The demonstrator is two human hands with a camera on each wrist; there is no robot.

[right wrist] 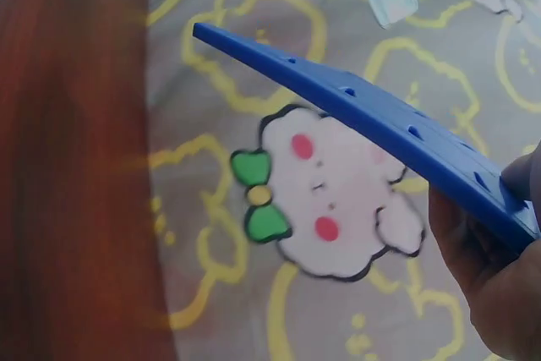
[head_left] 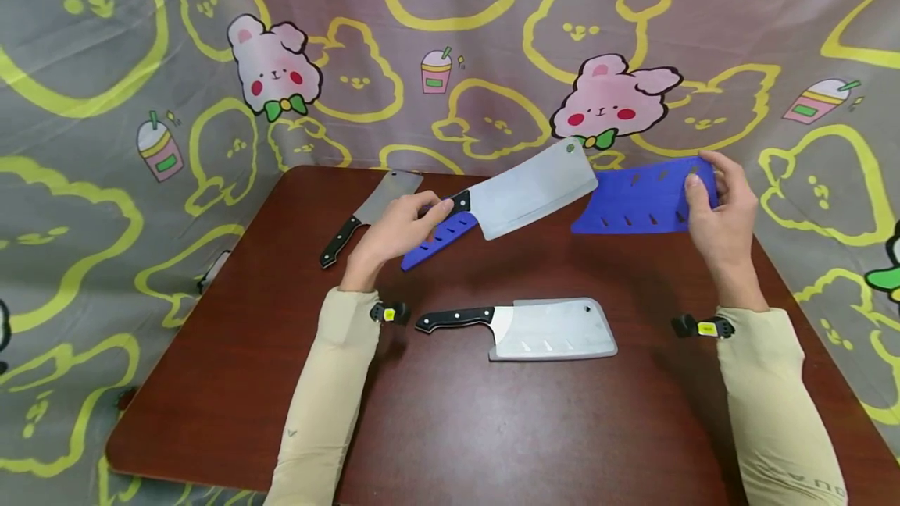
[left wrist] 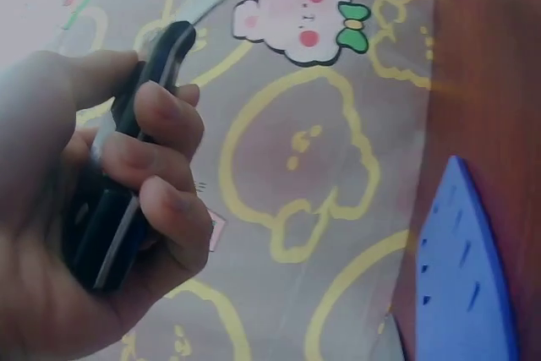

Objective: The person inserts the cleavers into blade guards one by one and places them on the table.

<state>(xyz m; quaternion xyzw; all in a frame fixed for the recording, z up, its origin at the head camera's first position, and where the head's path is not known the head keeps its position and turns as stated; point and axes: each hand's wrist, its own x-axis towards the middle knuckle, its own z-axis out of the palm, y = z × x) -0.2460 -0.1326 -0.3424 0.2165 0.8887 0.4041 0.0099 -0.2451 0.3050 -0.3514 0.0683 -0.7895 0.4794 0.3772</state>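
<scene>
My left hand (head_left: 404, 226) grips the black handle of a cleaver (head_left: 532, 192), its bare blade raised above the table and pointing right. In the left wrist view the fingers wrap round that handle (left wrist: 106, 238). My right hand (head_left: 727, 205) pinches the end of a blue blade sheath (head_left: 633, 197), thumb on the near face, held up just right of the blade's tip. Beneath the left hand, a second blue sheath (head_left: 441, 240) lies on the table, partly hidden. Nearer to me rests another cleaver (head_left: 457, 318) in a clear sheath (head_left: 555, 330).
Behind the left hand, a third black-handled cleaver (head_left: 341, 242) lies on the table, its blade partly covered by the hand. The dark red wooden table (head_left: 450, 420) meets a patterned curtain (head_left: 485, 69) at its back and sides.
</scene>
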